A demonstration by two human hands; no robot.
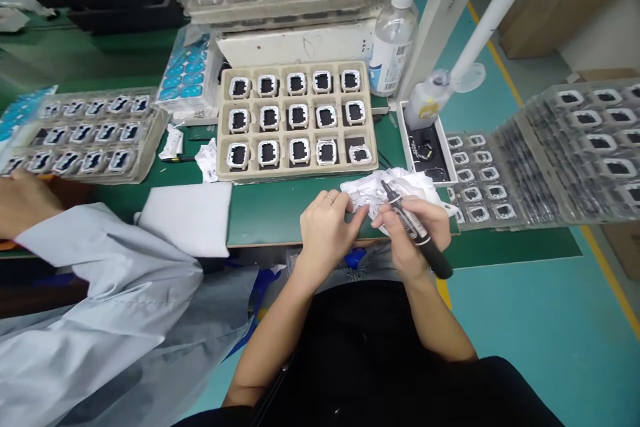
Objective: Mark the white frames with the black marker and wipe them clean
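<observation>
My right hand [417,230] is wrapped around a black marker pen [413,227], its dark tip tilted up and left over a crumpled white cloth [367,190]. My left hand [327,227], with a ring on one finger, is closed at the cloth's left edge, its thumb lying against the fabric; whatever sits under its curled fingers is hidden. Behind both hands lies a beige tray [223,170] with rows of silver watch-case frames [299,151]. The frame at the tray's near right corner [360,152] sits tilted in its compartment.
A co-worker's sleeve [115,280] and hand [27,203] are at left, beside white foam sheets [187,217]. A pump bottle [393,40] and a small bottle [427,103] in a white box [447,147] stand back right. Stacked clear trays [540,147] fill the right side.
</observation>
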